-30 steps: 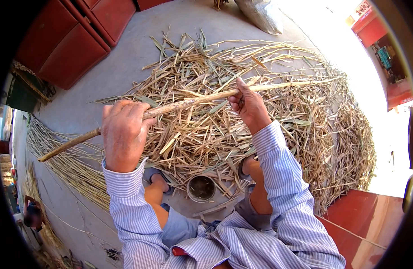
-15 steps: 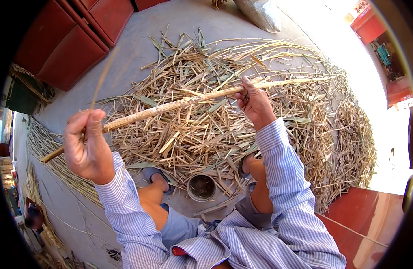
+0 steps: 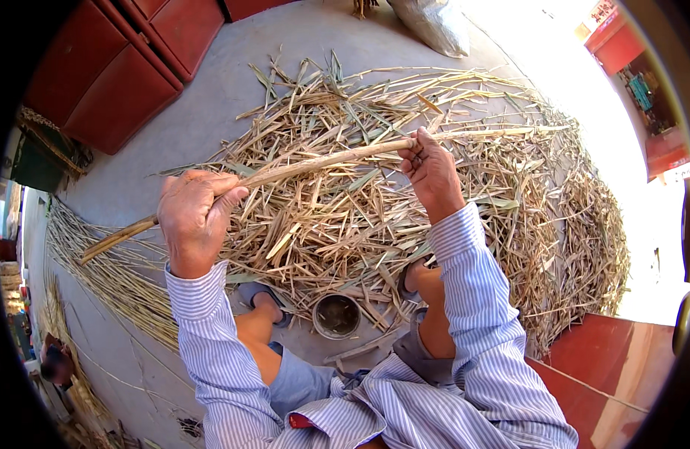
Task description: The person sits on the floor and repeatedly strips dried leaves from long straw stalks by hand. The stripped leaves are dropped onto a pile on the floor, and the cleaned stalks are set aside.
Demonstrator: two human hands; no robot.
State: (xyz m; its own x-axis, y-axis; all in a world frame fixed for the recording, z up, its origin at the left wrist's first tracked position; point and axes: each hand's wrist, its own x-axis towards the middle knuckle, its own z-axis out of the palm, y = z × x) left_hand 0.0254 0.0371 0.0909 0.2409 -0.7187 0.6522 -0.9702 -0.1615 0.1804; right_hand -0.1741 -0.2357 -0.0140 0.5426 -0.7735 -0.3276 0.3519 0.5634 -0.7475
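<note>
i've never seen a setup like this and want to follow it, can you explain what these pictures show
There's no machine here: the left hand and right hand belong to the person wearing the camera on their head. It looks down through a wide lens, so straight edges bend near the rim. Both hands hold a long pale stalk. Beneath it, dry stems and leaves lie heaped on the grey floor, with a round container near the person's feet.

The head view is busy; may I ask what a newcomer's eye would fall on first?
Probably the long pale stalk, held slanting by the left hand and right hand. Beneath it, straw spreads widely over the grey floor. A round pot sits between the feet.
</note>
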